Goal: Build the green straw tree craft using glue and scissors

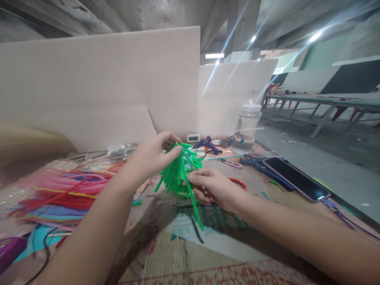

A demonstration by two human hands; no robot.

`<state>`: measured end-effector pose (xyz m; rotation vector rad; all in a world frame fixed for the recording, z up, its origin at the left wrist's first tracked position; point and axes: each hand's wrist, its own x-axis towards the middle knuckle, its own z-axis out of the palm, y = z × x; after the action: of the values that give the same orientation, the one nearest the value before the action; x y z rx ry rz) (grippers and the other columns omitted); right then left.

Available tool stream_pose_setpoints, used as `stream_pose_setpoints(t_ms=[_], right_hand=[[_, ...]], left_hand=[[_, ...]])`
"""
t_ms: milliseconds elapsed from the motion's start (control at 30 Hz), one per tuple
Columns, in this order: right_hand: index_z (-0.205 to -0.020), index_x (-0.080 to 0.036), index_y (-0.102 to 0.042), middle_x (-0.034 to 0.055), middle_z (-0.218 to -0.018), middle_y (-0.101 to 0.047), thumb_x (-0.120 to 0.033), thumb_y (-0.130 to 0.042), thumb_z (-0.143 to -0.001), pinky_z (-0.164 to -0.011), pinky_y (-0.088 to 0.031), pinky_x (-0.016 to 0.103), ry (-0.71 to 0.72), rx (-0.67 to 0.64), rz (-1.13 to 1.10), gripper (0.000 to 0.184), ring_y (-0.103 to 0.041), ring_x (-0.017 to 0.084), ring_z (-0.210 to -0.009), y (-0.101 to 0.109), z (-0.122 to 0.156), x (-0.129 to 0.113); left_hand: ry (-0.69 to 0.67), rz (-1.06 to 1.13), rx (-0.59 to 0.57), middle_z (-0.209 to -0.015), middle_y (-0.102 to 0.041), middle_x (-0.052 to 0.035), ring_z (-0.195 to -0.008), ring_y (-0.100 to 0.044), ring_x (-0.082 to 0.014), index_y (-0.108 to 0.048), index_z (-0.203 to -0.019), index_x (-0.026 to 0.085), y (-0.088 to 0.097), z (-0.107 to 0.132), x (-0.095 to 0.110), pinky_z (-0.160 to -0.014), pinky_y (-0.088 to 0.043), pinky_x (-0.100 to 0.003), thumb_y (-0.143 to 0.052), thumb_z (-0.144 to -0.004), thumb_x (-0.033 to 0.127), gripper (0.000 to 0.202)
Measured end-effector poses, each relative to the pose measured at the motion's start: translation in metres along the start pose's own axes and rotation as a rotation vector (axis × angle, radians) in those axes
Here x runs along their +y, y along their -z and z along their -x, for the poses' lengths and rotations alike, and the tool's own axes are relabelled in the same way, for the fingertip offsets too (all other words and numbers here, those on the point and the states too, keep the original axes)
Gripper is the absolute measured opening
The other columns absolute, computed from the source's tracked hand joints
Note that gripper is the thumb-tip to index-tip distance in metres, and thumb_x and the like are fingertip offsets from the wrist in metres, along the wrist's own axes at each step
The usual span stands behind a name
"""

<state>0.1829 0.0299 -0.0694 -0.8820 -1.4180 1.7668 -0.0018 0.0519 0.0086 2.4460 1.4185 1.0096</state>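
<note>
A bushy bundle of green pipe cleaners (175, 174) stands over the table in front of me, its strands hanging downward. My left hand (163, 150) pinches the top of the bundle between thumb and fingers. Lower down on the right side, my right hand (208, 184) has thumb and forefinger closed on a green strand. One long strand (196, 213) sticks out below that hand, toward me. Just behind the right hand lie red-handled scissors (239, 183), partly hidden.
Many coloured pipe cleaners (65, 194) are heaped at left. Behind the bundle are a blue glue gun (208, 144) and a small white digital display (193, 137). A water bottle (246, 128), a pink cutter (230, 162), blue pliers (267, 170) and a phone (297, 178) lie rightward. White boards (118, 79) stand behind.
</note>
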Motion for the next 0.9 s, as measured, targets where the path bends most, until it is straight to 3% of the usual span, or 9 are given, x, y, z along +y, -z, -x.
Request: stream_pose_setpoints(t_ms=[400,900], right_hand=[[-0.066,-0.019,-0.05,-0.0095,-0.039,-0.047,-0.045,-0.067,-0.081,-0.035,-0.023,0.02,0.014,-0.025,-0.043,0.034,-0.031,0.004,-0.031,-0.0028,-0.0012,0.0038],[-0.07,-0.019,-0.051,-0.0099,-0.041,-0.047,-0.045,-0.062,-0.086,-0.035,-0.023,0.019,0.004,0.002,0.069,0.032,-0.033,0.004,-0.033,-0.0076,0.0017,0.0024]], left_hand=[[-0.013,0.009,-0.011,-0.092,-0.073,-0.0047,-0.079,-0.067,-0.0199,-0.067,-0.099,0.019,0.0023,0.0001,-0.0014,-0.078,-0.052,-0.035,-0.056,-0.085,0.039,0.026],[-0.011,0.035,-0.045,-0.098,-0.073,-0.0057,-0.087,-0.067,-0.0204,-0.067,-0.101,0.017,0.0055,0.0014,0.001,-0.079,-0.051,-0.033,-0.056,-0.087,0.038,0.028]])
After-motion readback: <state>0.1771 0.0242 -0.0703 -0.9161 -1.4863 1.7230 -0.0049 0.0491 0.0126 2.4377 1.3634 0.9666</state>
